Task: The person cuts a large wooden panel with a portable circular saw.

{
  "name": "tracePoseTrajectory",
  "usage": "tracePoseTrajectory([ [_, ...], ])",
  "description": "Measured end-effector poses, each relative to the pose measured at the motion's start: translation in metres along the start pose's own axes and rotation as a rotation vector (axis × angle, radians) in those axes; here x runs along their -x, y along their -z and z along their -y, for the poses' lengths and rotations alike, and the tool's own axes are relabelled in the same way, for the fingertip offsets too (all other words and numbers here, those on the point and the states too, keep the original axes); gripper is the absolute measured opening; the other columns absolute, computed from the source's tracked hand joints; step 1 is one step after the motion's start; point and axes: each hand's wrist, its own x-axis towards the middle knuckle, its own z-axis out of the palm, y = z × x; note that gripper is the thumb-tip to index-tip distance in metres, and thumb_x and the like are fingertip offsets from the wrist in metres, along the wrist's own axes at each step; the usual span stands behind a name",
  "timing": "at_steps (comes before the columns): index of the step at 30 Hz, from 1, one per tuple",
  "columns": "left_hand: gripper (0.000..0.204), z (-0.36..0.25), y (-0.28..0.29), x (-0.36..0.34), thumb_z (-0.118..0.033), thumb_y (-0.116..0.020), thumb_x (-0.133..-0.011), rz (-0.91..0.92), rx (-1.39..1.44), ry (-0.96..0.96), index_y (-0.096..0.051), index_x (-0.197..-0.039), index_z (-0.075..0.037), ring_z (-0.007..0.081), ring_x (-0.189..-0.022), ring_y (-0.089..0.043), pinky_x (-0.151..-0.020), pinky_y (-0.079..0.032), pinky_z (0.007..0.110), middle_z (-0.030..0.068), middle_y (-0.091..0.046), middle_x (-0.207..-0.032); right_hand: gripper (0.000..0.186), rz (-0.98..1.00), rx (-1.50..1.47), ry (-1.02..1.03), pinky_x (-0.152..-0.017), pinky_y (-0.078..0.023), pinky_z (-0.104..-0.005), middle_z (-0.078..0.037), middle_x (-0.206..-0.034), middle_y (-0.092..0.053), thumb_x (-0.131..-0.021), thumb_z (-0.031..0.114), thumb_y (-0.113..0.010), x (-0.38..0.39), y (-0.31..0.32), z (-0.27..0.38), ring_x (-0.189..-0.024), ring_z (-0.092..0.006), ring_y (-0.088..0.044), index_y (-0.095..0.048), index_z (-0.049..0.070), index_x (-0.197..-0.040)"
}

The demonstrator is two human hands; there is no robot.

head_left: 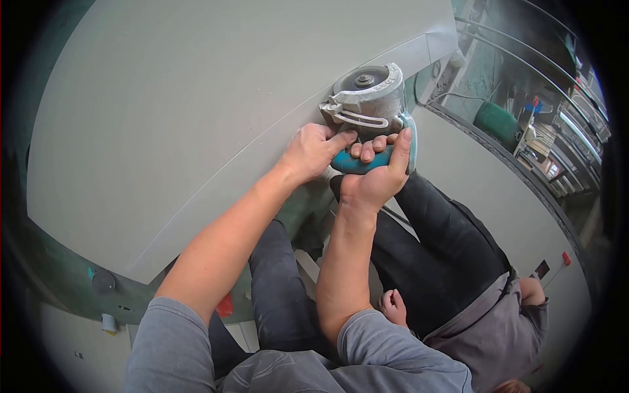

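My right hand (380, 167) grips the teal handle of a dusty handheld power saw (373, 98), whose metal guard and round disc face up toward the camera. My left hand (318, 150) is closed at the saw's lower left, below the slotted bracket, with thumb and index finger against the tool; its other fingertips are hidden. Under and left of the saw lies a large pale grey panel (170, 118), with a long straight line running along its near-right edge strip.
A co-worker in black trousers (445, 255) is at my right, one hand (393, 306) visible below. A pale board (472, 157) lies behind them. Upper right are metal rails, a green cylinder (491, 116) and stacked strips (540, 141). Small objects (103, 280) lie lower left.
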Motion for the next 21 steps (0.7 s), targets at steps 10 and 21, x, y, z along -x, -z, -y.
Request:
tracePoseTrajectory([
  [10,0.055,0.009,0.019,-0.004,-0.044,-0.068,-0.092,0.006,-0.005,0.007,-0.070,-0.080,0.009,0.0202,-0.061,-0.055,-0.062,-0.049,0.036,0.0118,-0.064,-0.068,0.026,-0.005,0.000,-0.004,-0.051,-0.043,-0.0250,0.003,-0.069,-0.051,-0.105,0.034,-0.060,0.003,-0.005,-0.020,-0.053,-0.0063,-0.047,-0.054,0.012,-0.094],
  [21,0.054,0.016,0.006,0.004,-0.044,-0.068,-0.092,-0.002,0.013,-0.018,-0.069,-0.079,0.009,0.0198,-0.061,-0.055,-0.061,-0.049,0.036,0.0113,-0.063,-0.067,0.026,0.007,0.001,-0.004,-0.052,-0.043,-0.0251,0.003,-0.070,-0.051,-0.105,0.034,-0.060,0.009,0.007,-0.013,-0.053,-0.0061,-0.048,-0.054,0.012,-0.093],
])
